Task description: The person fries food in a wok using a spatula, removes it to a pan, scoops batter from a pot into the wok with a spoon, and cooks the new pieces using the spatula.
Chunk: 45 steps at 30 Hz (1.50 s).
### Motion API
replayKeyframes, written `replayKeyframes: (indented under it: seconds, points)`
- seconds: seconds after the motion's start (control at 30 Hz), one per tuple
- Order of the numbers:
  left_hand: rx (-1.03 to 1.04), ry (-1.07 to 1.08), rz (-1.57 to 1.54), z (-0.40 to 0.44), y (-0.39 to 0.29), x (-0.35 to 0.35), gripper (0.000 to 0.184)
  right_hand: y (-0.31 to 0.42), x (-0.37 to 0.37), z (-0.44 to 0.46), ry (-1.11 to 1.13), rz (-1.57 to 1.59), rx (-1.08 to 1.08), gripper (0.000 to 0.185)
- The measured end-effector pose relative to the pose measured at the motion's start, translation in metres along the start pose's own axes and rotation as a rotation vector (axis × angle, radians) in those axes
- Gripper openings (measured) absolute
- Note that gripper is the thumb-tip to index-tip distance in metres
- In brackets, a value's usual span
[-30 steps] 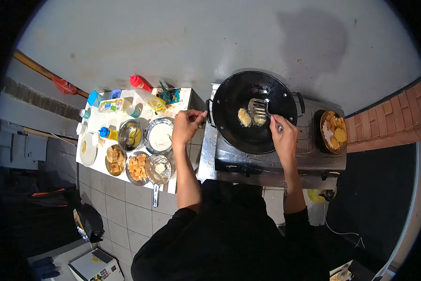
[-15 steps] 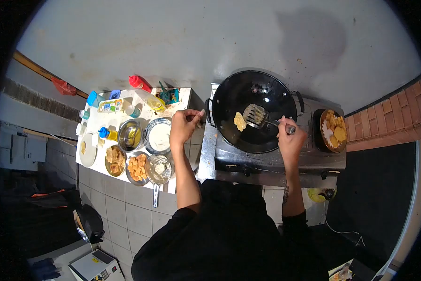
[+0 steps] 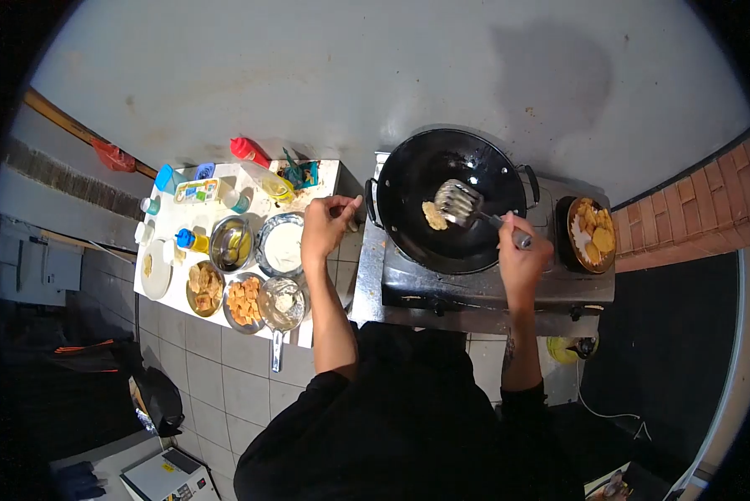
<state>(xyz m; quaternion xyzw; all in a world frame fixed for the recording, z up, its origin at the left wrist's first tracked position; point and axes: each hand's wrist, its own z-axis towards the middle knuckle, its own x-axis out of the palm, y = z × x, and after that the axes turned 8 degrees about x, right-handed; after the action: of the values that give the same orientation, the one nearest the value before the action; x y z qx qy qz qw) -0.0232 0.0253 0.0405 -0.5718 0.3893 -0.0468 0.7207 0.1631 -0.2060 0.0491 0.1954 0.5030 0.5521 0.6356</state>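
My right hand (image 3: 522, 255) is wrapped round the handle of a slotted metal spatula (image 3: 457, 202), whose head is inside the black wok (image 3: 416, 242) on the stove. A pale battered piece (image 3: 434, 215) lies in the wok at the left of the spatula head. My left hand (image 3: 326, 227) hovers just left of the wok's left handle, thumb and fingertips pinched together; anything between them is too small to make out. Beside that hand is a bowl of white batter (image 3: 284, 246) on the white table.
On the white table (image 3: 162, 313) stand a steel bowl (image 3: 230, 244), a dish of orange chunks (image 3: 244, 301), a handled pan (image 3: 282, 302), a red-capped bottle (image 3: 250, 151) and a plate (image 3: 155, 269). Right of the wok sits a basket of fried pieces (image 3: 592, 235).
My right hand has shifted right and down, tilting the spatula. The battered piece first went left, then slightly right and down. My left hand has drawn slightly away from the wok handle.
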Motion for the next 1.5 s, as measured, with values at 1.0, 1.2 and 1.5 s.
replayKeyframes:
  seconds: [1.0,1.2,1.5]
  points:
    - [0.142,-0.030,0.018,0.005,0.012,0.014,0.026,-0.024,0.023,-0.018,0.165,0.184,0.282,0.026]
    - [0.158,-0.049,0.043,0.006,0.021,0.012,0.026,-0.024,0.017,-0.023,0.133,0.331,0.303,0.033]
    - [0.148,-0.075,0.039,0.006,0.026,0.010,0.028,-0.018,0.004,-0.019,0.158,0.402,0.444,0.032]
